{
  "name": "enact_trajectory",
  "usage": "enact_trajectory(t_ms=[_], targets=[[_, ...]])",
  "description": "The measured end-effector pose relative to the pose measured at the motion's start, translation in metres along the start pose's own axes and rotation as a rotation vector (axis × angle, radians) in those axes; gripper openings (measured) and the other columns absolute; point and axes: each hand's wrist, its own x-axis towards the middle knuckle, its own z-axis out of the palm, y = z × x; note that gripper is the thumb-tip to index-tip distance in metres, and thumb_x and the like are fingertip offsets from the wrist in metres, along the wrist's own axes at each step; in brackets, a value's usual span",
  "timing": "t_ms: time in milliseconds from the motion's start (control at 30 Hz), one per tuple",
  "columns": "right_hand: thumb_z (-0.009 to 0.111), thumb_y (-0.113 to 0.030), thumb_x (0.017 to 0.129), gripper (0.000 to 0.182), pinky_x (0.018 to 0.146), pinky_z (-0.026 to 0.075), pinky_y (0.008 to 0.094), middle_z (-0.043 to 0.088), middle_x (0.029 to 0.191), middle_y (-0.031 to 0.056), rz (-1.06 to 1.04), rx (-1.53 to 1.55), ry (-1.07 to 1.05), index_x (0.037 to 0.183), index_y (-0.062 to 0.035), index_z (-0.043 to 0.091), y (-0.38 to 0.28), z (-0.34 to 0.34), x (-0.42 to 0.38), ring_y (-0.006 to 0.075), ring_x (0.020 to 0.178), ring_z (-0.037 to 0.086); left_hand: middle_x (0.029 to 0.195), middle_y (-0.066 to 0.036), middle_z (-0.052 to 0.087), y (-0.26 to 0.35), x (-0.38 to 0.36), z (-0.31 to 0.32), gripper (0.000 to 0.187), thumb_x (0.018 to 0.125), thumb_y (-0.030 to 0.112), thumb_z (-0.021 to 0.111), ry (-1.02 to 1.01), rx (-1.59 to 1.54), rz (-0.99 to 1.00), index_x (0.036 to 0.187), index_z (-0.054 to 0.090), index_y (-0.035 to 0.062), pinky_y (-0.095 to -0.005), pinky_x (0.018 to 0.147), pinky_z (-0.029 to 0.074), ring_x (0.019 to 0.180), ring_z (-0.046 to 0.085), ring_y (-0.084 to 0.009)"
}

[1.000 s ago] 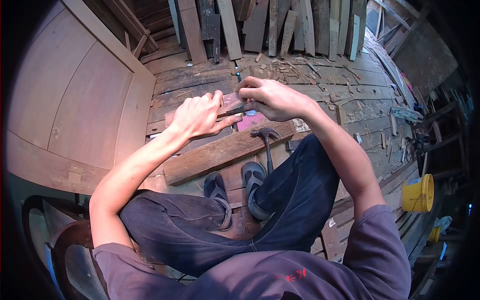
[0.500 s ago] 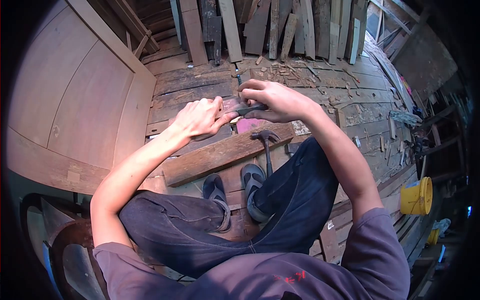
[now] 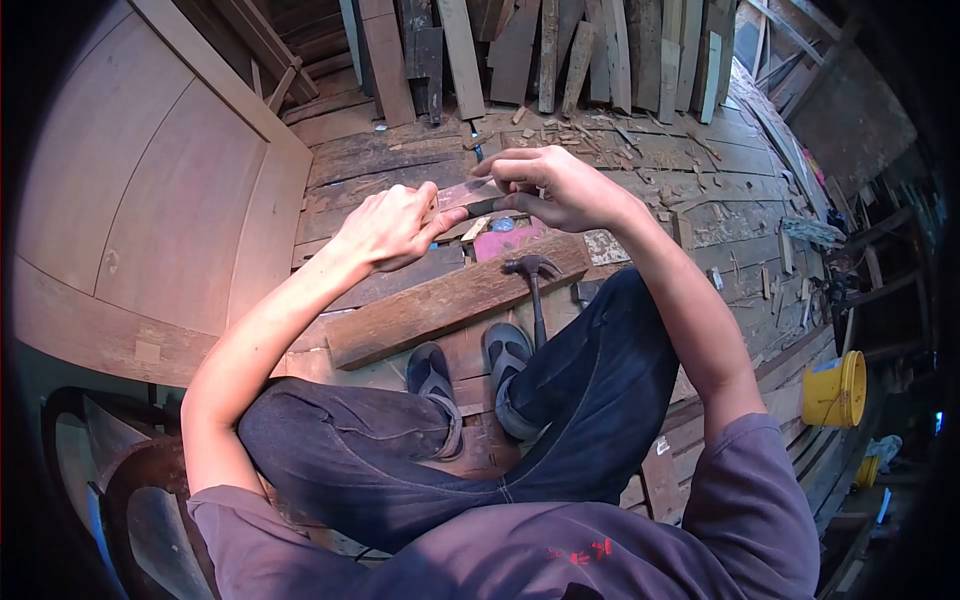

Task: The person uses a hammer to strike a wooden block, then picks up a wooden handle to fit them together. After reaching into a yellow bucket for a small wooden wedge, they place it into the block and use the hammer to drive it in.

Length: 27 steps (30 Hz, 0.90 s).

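Note:
My left hand [image 3: 388, 228] is closed around the left end of a flat, pale, wooden-looking piece [image 3: 462, 193], its thumb pointing right. Along the near side of that piece runs a dark strip [image 3: 484, 207], which my left thumb touches. The curled fingers of my right hand [image 3: 555, 190] pinch the right end of the dark strip; what lies inside the grip is partly hidden. Below both hands, a thick wooden beam [image 3: 440, 305] lies slanted on the floor. A claw hammer [image 3: 536, 290] rests against it, head on the beam and handle toward my feet.
A pink patch [image 3: 497, 243] and a small wood chip [image 3: 476, 229] lie beyond the beam. Panelled wood [image 3: 170, 190] stands at left, upright boards [image 3: 515, 60] at the back. Wood scraps [image 3: 630, 145] litter the plank floor. A yellow bucket [image 3: 835, 390] is at right.
Both hands have risen slightly away from me. My right hand has turned, its fingers curling more, and more of the pale piece and the floor beneath now shows.

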Motion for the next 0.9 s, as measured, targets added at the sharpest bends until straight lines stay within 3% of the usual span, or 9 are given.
enact_trajectory(t_ms=[167,267,567,667,767,867,900], targets=[[0.067,-0.004,0.087,0.021,0.073,0.053,0.0443,0.067,0.104,0.0199,-0.11,-0.061,0.143,0.107,0.0007,0.063,0.005,0.008,0.0,0.0406,0.086,0.066,0.08,-0.03,0.065,0.0,0.003,0.001,0.057,0.102,0.056,0.046,0.024,0.032,-0.011,0.101,0.054,-0.0007,-0.0569,0.072,0.051,0.084,0.065,-0.0495],[0.067,-0.003,0.086,0.02,0.07,0.051,0.0447,0.067,0.096,0.02,0.025,-0.048,0.009,0.105,0.0006,0.063,-0.002,0.003,-0.001,0.0396,0.082,0.066,0.081,-0.031,0.065,-0.001,0.004,0.009,0.057,0.102,0.055,0.048,0.008,0.036,0.01,0.104,0.054,-0.0012,-0.0572,0.072,0.051,0.085,0.065,-0.0498],[0.068,-0.001,0.084,0.021,0.068,0.051,0.0409,0.067,0.084,0.0164,0.086,0.031,0.002,0.105,0.0005,0.066,0.005,0.004,-0.001,0.036,0.073,0.065,0.078,-0.031,0.065,0.005,0.002,0.013,0.057,0.101,0.054,0.051,0.015,0.032,0.055,0.102,0.055,-0.0029,-0.0559,0.074,0.052,0.081,0.066,-0.0503],[0.073,-0.007,0.082,0.021,0.065,0.046,0.0443,0.063,0.076,0.0175,0.066,0.074,0.058,0.086,0.0013,0.055,0.005,0.005,0.0,0.0396,0.074,0.061,0.077,-0.031,0.064,0.006,0.005,0.009,0.06,0.101,0.056,0.05,-0.042,-0.043,-0.018,0.1,0.056,-0.0035,-0.0554,0.073,0.052,0.081,0.066,-0.0496],[0.073,-0.01,0.084,0.021,0.068,0.047,0.0442,0.067,0.087,0.0181,0.015,0.07,0.012,0.089,0.0007,0.056,0.015,0.007,0.001,0.038,0.081,0.063,0.076,-0.03,0.064,0.008,0.003,0.008,0.061,0.101,0.058,0.049,-0.072,-0.066,-0.027,0.099,0.057,-0.0028,-0.0546,0.072,0.051,0.079,0.066,-0.0488],[0.074,-0.021,0.089,0.028,0.072,0.049,0.0426,0.068,0.097,0.0188,0.078,0.034,-0.036,0.093,0.0011,0.058,0.017,0.006,0.002,0.0342,0.091,0.066,0.076,-0.03,0.064,0.001,0.002,0.014,0.062,0.1,0.059,0.049,-0.024,-0.047,-0.035,0.097,0.057,-0.0017,-0.0543,0.071,0.051,0.078,0.065,-0.0482],[0.075,-0.027,0.089,0.036,0.077,0.05,0.0431,0.067,0.103,0.019,0.078,0.061,-0.014,0.1,0.0019,0.059,0.02,0.007,0.001,0.034,0.097,0.067,0.076,-0.03,0.064,0.0,0.002,0.014,0.062,0.1,0.06,0.05,-0.016,-0.022,-0.021,0.097,0.057,-0.0017,-0.0541,0.07,0.051,0.078,0.066,-0.0478]])
